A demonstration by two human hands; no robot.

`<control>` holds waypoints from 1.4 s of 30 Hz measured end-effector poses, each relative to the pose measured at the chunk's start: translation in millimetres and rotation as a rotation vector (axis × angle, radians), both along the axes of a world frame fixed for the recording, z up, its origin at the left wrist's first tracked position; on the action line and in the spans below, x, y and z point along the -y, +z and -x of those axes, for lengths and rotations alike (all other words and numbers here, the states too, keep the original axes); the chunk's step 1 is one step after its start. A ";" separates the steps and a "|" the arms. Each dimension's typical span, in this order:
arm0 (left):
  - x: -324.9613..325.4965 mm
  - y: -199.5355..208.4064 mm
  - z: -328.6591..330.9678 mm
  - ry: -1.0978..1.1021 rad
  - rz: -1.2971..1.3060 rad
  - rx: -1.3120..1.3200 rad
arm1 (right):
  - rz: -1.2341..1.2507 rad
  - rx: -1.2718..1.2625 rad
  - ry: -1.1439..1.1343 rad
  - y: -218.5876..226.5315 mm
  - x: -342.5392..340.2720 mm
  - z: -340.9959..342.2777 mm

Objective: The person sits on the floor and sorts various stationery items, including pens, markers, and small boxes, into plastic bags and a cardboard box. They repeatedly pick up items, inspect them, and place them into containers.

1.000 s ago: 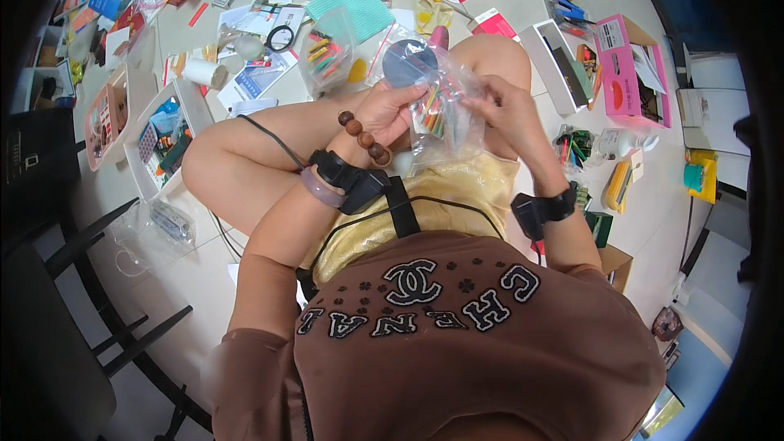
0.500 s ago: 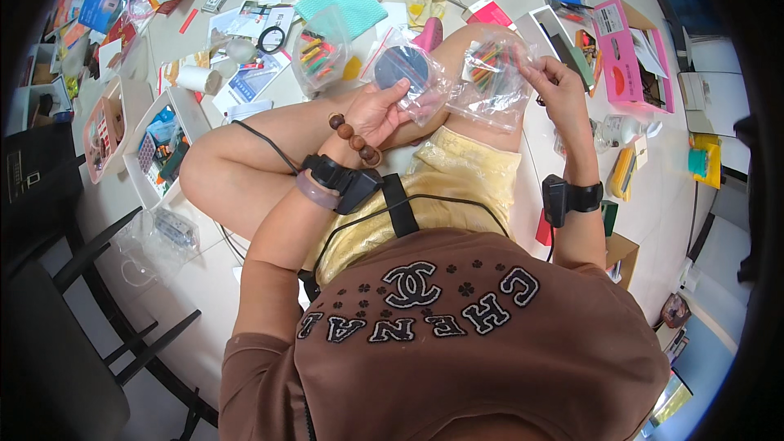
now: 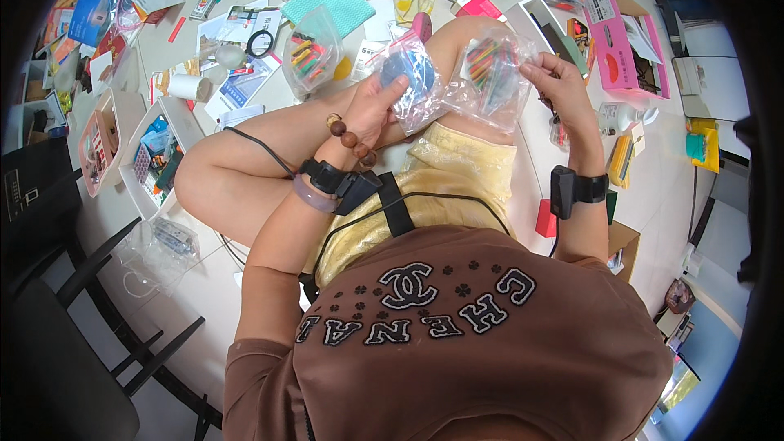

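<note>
Pinched between the thumb and fingers of my left hand (image 3: 371, 112) is a clear zip bag (image 3: 410, 75) with a round blue disc inside. My right hand (image 3: 562, 88) grips the upper right edge of another clear bag (image 3: 495, 65), which holds thin coloured sticks. This second bag hangs over my bent leg, and its left side meets the first bag. A third clear bag (image 3: 311, 55) with coloured sticks lies on the floor, left of the blue disc.
A turquoise cloth (image 3: 331, 6), black ring (image 3: 260, 43) and white roll (image 3: 189, 87) lie ahead, among papers. Filled bins (image 3: 192, 124) stand at left. A pink box (image 3: 608, 53), white box (image 3: 527, 20) and clear bottle (image 3: 612, 117) are at right; a black chair (image 3: 65, 359) is lower left.
Both hands keep their bags. The disc bag has turned slightly, and the stick bag is spread wider, its sticks showing more plainly. The view has shifted a little.
</note>
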State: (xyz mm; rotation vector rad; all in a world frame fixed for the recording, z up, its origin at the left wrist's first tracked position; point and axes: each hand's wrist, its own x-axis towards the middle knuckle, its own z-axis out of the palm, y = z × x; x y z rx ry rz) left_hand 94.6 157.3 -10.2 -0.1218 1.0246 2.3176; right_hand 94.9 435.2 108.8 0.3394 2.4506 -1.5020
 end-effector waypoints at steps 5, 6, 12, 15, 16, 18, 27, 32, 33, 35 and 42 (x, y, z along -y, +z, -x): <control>4.2 11.3 2.1 -0.054 0.022 0.003 | 0.131 0.000 0.117 21.4 9.5 -0.8; 5.5 15.2 2.2 -0.065 0.022 -0.012 | 0.149 0.007 0.142 24.0 11.7 0.3; 7.1 37.5 1.1 -0.014 -0.164 0.120 | 0.162 -0.053 0.388 -11.5 49.2 30.1; 8.9 39.0 0.3 0.003 -0.212 0.132 | -0.037 -0.110 0.400 -51.8 83.5 48.1; 12.4 38.2 0.4 0.009 -0.186 0.132 | 0.042 -0.192 0.403 -58.1 87.2 49.2; 15.8 35.3 -1.9 0.058 -0.014 -0.010 | 0.102 -0.231 0.338 -66.4 97.4 46.5; 43.9 51.1 -10.5 0.226 0.801 -0.507 | 0.629 0.211 0.160 -45.1 126.3 4.0; 88.2 61.6 8.4 0.491 1.710 -0.614 | 0.449 0.090 0.242 -32.0 120.3 50.6; 91.2 59.1 14.8 0.429 1.745 -0.562 | 0.384 0.036 0.272 -34.3 127.3 61.6; 94.5 52.4 25.8 0.391 1.809 -0.545 | 0.230 -0.056 0.300 -39.1 140.2 75.2; 95.7 40.8 21.4 0.510 1.674 -0.586 | 0.024 -0.405 0.204 -53.1 155.1 83.1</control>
